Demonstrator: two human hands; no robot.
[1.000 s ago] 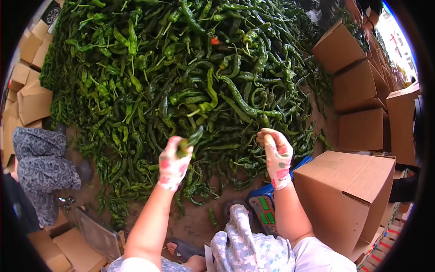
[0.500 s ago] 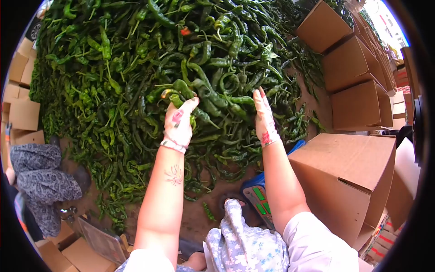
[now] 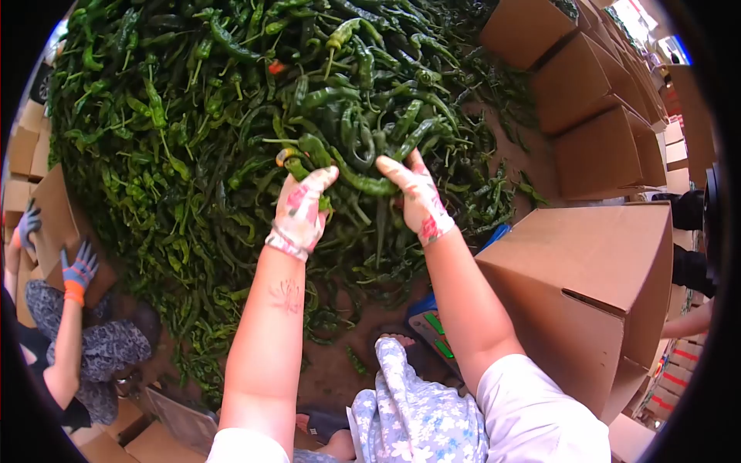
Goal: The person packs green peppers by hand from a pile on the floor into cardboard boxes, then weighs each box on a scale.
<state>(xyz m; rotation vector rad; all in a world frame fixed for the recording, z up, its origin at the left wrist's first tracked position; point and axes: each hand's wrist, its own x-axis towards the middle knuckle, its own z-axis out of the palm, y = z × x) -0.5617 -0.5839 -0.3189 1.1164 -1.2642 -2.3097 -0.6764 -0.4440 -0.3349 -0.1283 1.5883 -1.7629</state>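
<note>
A large heap of long green chili peppers [image 3: 177,166] fills the middle of the head view. My left hand [image 3: 301,208], in a white glove with pink flowers, is closed around a few peppers at the near side of the heap. One of those peppers [image 3: 315,148] pokes up beyond the fingers. Facing it, my right hand [image 3: 423,202], gloved alike, grips more peppers between thumb and fingers. A curved pepper [image 3: 363,182] spans the gap between both hands. The palms and some fingertips are hidden.
Open cardboard boxes [image 3: 590,131] line the right side, and a larger carton [image 3: 579,258] stands by my right arm. A blue scale [image 3: 434,328] with green displays sits below that arm. At left, a co-worker's gloved hand [image 3: 79,266] rests against a cardboard piece [image 3: 58,220].
My right hand has come in to the left and closed on peppers, after standing flat and apart. My left hand keeps its grip. At left, a co-worker's gloved hands and a cardboard piece have come into view.
</note>
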